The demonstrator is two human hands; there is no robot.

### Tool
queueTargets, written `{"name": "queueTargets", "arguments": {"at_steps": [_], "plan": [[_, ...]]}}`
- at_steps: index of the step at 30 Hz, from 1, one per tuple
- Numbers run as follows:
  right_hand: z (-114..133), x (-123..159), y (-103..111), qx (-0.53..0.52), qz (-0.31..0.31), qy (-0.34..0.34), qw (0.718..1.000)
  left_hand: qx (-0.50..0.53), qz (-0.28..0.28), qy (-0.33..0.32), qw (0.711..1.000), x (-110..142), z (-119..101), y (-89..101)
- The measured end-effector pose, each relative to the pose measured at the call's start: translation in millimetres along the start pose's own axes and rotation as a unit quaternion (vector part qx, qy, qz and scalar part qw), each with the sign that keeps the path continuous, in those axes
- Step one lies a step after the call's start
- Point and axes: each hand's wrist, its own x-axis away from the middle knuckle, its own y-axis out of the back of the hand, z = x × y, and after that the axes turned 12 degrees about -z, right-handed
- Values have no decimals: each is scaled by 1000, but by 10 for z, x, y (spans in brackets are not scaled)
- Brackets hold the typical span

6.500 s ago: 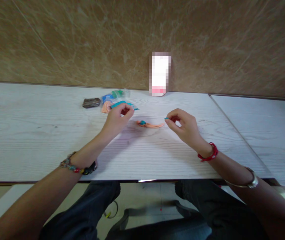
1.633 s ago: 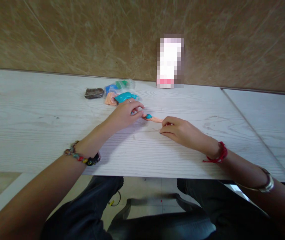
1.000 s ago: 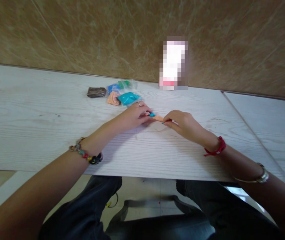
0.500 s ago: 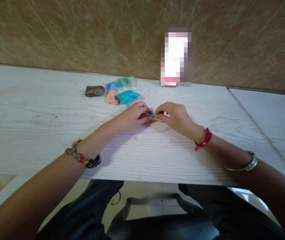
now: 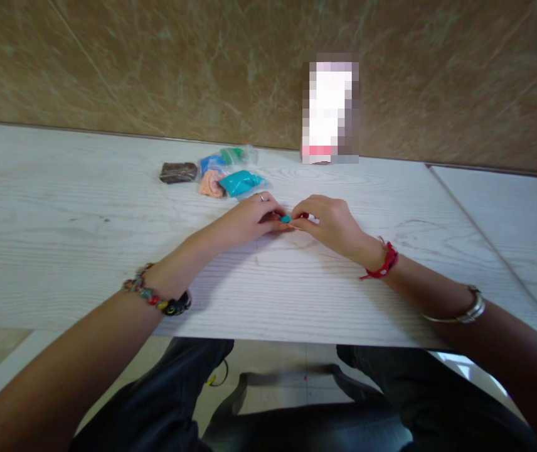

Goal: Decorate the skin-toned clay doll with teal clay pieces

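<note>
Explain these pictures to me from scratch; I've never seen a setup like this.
There is no machine here, only a person's two bare hands. Every picture comes from one camera worn on that person's head, looking forward and down.

The left hand and right hand meet at a small turquoise-and-peach piece, holding it between them and hiding much of it.

On the white table lie a brown packet, blue packet, green packet, peach packet and turquoise packet. Against the marbled wall stands a bright object, too pixelated to make out.
</note>
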Motion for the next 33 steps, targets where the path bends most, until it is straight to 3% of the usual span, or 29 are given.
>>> {"name": "queueTargets", "arguments": {"at_steps": [12, 19, 25, 27, 33], "plan": [[1, 71, 34, 6, 3, 26, 1000, 2, -21, -13, 1000, -3, 27, 44], [107, 110, 94, 1, -29, 38, 999, 26, -66, -40, 997, 52, -134, 93], [107, 125, 70, -3, 19, 11, 1000, 8, 0, -40, 999, 74, -184, 131], [102, 143, 75, 1, 56, 38, 998, -9, 5, -35, 999, 77, -152, 174], [214, 200, 132, 91, 143, 186, 968, -127, -119, 18, 985, 77, 25, 280]]}}
